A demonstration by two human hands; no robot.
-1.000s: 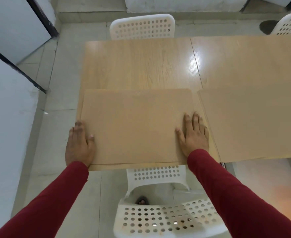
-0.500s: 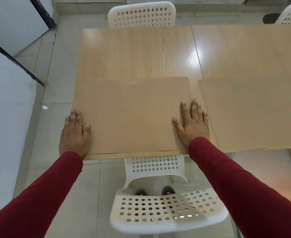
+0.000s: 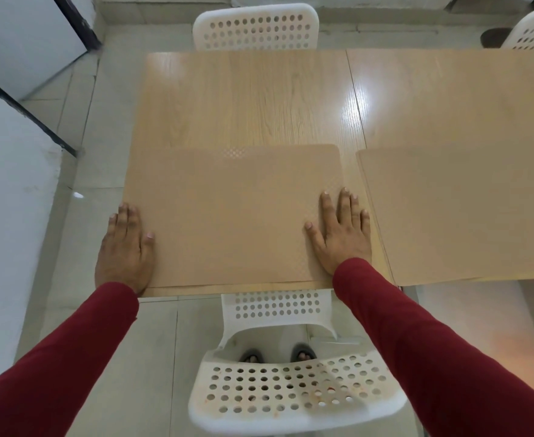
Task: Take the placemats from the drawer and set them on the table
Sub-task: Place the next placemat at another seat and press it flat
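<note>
Tan placemat lying flat on a pale wooden bench, near edge almost flush with the bench's front edge, left side seeming to reach or slightly overhang the bench's left end, though hard to tell with the colours so alike. Left hand spread open, palm down at the mat's near-left corner, thumb on the mat and the rest partly off its side. Right hand also flat, fingers fanned, pressing the near-right corner. Nothing pinched or gripped by either; red sleeves running back toward the camera. Likely pressing at both corners to flatten the mat and square it to the bench edge.

Second placemat already down just to the right, apart from the first by a narrow strip of bare bench, near edge hanging a little past the front. White perforated chair tucked in directly below the first mat, which suggests one mat per seat. Another white chair across the bench with no mat before it, so probably more places left to set. No drawer in view.
</note>
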